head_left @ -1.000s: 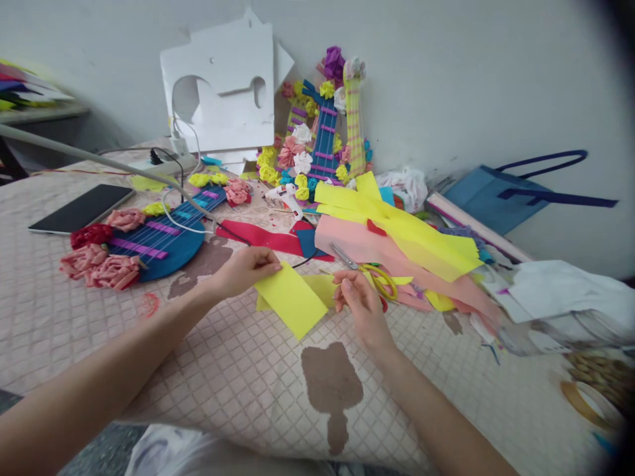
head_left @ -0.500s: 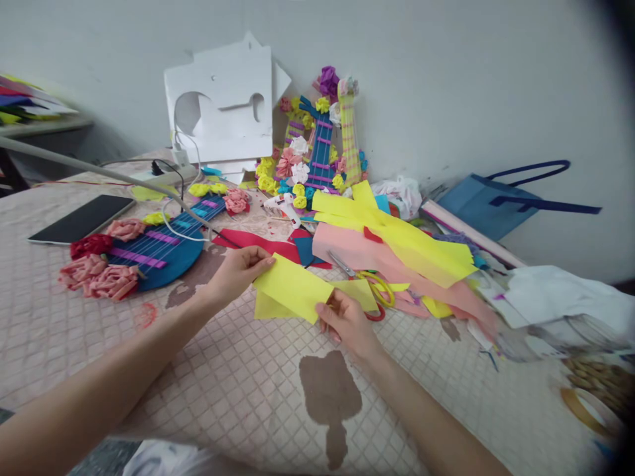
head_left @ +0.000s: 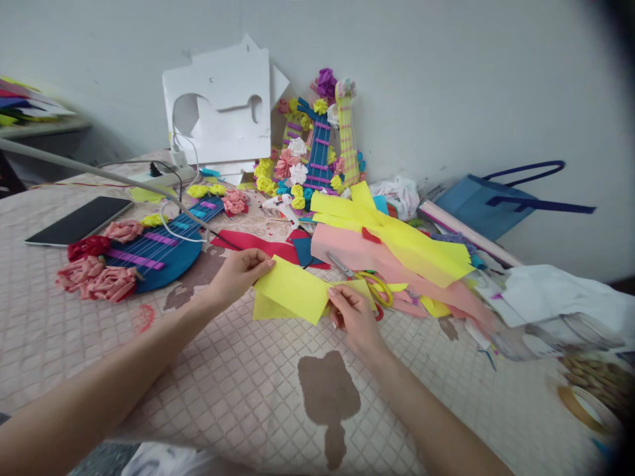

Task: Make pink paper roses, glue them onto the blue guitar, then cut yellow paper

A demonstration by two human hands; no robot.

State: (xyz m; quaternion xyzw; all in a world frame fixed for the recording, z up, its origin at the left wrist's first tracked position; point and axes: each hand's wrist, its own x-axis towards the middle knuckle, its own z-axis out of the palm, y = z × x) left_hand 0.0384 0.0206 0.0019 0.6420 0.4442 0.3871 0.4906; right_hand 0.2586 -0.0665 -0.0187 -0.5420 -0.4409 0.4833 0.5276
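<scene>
A yellow crepe paper piece [head_left: 292, 289] is stretched between my hands, just above the table. My left hand [head_left: 244, 272] pinches its upper left corner between thumb and fingers. At its right edge, near the upper corner, my right hand [head_left: 353, 314] has thumb and fingertips closed on it. More yellow paper [head_left: 270, 309] lies beneath it on the tabletop. Scissors with yellow handles [head_left: 377, 285] rest just beyond my right hand. To the left of my left hand lies a blue paper guitar [head_left: 186, 261] with pink and red paper roses [head_left: 112, 284].
Yellow strips [head_left: 417, 241] and pink paper [head_left: 347, 246] spread across the right. A white glue gun [head_left: 284, 208] stands behind red paper [head_left: 258, 244]. Decorated guitars [head_left: 320, 152] and a white foam board [head_left: 218, 132] lean at the wall. A tablet [head_left: 79, 220] lies left; a tape roll [head_left: 585, 406] lies right.
My right hand has slid up along the right edge of the yellow paper, from its lower corner toward the upper one. My left hand keeps its pinch in place.
</scene>
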